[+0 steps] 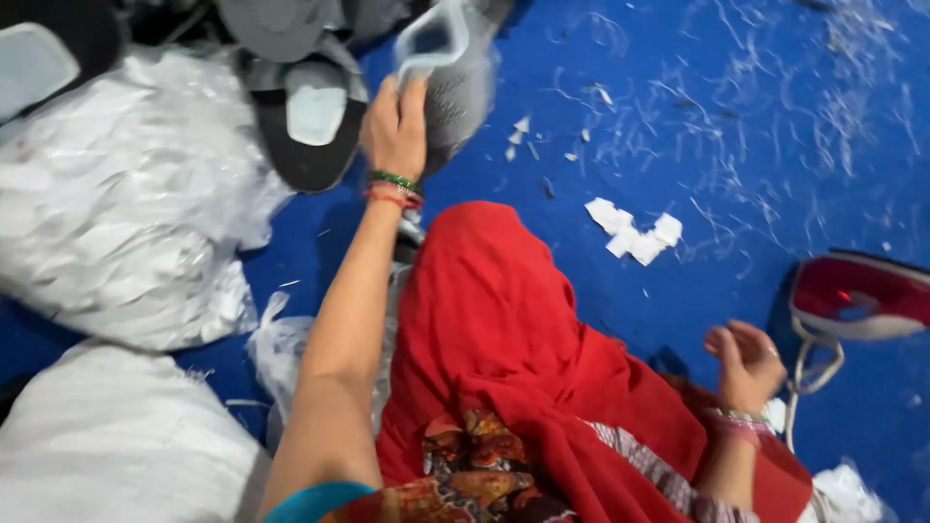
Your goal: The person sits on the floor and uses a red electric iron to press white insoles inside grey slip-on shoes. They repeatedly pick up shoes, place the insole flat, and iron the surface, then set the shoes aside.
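A blue floor (736, 174) fills the scene, strewn with pale threads; white scraps (635, 232) lie left of a red iron (857, 295), clear plastic bags (126, 213) far left of it

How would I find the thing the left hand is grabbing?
Start at the blue floor and go to the top edge, by the pile of grey shoe pieces. The left hand lifts a grey shoe upper there. It alone is raised off the pile.
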